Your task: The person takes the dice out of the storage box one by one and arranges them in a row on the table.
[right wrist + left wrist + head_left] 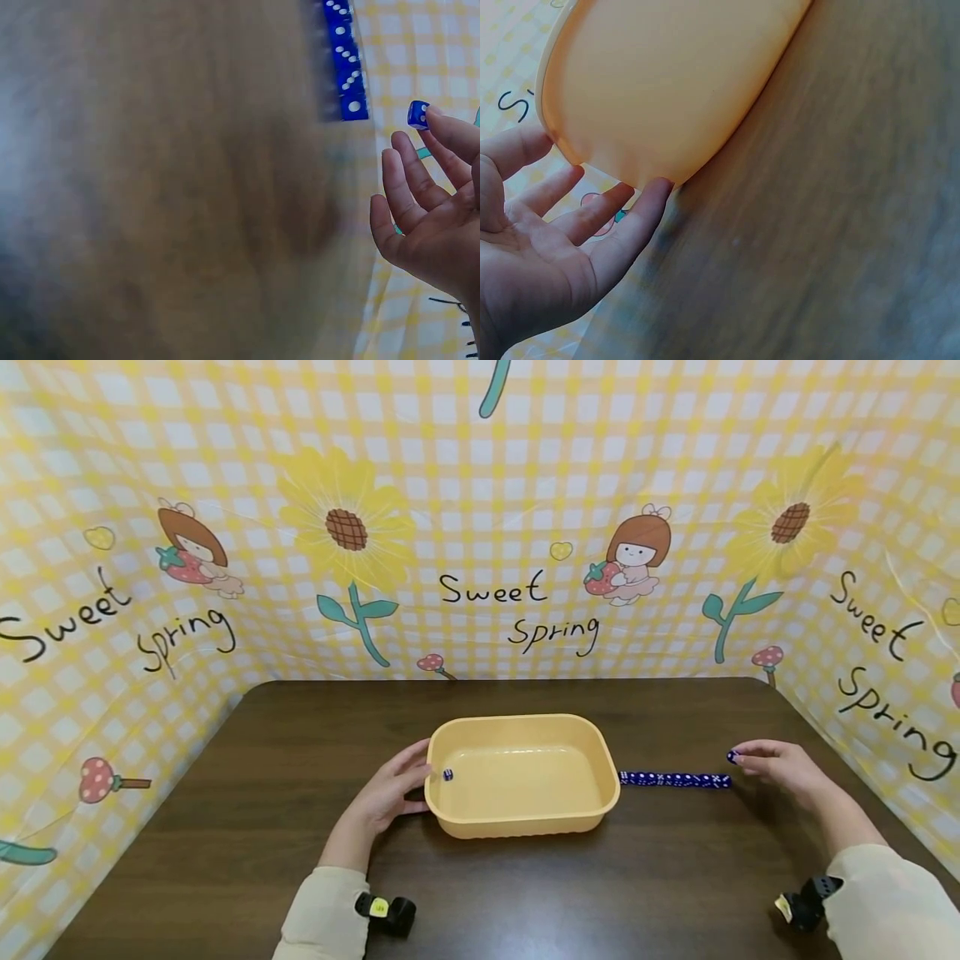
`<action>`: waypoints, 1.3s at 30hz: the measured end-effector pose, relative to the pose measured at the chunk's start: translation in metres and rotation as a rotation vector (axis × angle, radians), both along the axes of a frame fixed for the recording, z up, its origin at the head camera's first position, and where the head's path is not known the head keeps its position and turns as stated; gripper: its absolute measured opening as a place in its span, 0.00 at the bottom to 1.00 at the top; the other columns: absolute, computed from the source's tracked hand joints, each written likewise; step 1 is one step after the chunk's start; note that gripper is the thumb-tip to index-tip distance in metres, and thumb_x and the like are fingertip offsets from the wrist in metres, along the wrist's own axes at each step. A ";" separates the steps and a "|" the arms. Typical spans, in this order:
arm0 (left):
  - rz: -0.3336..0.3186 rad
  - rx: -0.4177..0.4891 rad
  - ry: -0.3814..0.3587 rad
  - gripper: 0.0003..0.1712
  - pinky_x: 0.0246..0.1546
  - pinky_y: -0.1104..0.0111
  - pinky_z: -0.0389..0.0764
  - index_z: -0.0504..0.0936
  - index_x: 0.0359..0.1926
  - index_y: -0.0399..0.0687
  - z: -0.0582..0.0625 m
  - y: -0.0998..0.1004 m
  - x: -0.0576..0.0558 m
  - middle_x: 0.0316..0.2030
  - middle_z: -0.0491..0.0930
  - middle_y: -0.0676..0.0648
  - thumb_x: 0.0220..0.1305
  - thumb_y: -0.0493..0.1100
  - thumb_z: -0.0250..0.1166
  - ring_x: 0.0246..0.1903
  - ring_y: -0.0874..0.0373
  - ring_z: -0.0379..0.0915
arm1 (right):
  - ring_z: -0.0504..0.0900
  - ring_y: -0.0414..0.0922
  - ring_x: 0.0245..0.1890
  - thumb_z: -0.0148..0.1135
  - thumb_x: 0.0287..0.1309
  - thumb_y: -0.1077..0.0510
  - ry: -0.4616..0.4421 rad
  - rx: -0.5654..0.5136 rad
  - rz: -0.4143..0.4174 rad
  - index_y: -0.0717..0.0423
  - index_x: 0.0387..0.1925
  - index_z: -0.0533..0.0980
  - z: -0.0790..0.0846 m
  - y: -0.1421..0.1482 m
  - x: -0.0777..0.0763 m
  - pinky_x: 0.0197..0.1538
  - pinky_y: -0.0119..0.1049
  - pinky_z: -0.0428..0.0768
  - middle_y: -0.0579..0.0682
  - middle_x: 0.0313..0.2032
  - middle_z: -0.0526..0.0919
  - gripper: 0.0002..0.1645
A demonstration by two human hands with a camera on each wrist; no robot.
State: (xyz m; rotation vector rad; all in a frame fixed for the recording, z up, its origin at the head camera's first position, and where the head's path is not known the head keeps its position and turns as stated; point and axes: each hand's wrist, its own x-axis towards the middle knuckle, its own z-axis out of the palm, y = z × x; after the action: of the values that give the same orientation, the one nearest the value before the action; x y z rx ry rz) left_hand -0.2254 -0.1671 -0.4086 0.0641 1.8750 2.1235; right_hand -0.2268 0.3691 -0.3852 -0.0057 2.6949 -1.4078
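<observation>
My right hand [780,768] pinches a blue die [418,115] with white dots between thumb and forefinger, the other fingers spread loosely. It is held up off the table, just past the right end of a straight row of blue dice [675,780]. That row reaches left to the side of a yellow plastic basin [525,825]. Inside the basin, near its left wall, lies a single blue die [447,775]. At the basin's left end is my left hand [386,789]; in the left wrist view its extended fingertips [660,187] touch the outer wall.
The dark brown wooden table [570,893] carries the basin and dice. Yellow checked cloth [480,485] printed with flowers and lettering rises behind it and along both sides. A black wrist camera [386,914] sits at the left sleeve, another camera [806,902] at the right.
</observation>
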 end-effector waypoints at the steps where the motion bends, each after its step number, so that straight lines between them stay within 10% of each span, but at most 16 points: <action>1: -0.001 0.004 -0.001 0.29 0.36 0.52 0.72 0.55 0.62 0.51 0.000 0.000 0.000 0.59 0.57 0.40 0.61 0.38 0.52 0.52 0.43 0.59 | 0.76 0.42 0.34 0.55 0.55 0.52 -0.012 -0.014 -0.002 0.72 0.43 0.70 -0.002 0.001 0.000 0.38 0.40 0.72 0.48 0.36 0.76 0.25; 39: -0.010 0.001 -0.007 0.30 0.37 0.52 0.71 0.54 0.63 0.51 0.000 0.000 -0.002 0.60 0.56 0.39 0.61 0.38 0.51 0.53 0.43 0.58 | 0.69 0.39 0.31 0.61 0.48 0.53 -0.006 0.063 -0.023 0.72 0.41 0.71 -0.027 0.003 0.007 0.36 0.36 0.65 0.47 0.31 0.76 0.25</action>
State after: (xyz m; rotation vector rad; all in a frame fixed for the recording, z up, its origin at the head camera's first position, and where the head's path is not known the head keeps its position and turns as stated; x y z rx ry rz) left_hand -0.2273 -0.1671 -0.4090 0.0656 1.8659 2.1152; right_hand -0.2199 0.3724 -0.4123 0.0348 2.7412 -1.3265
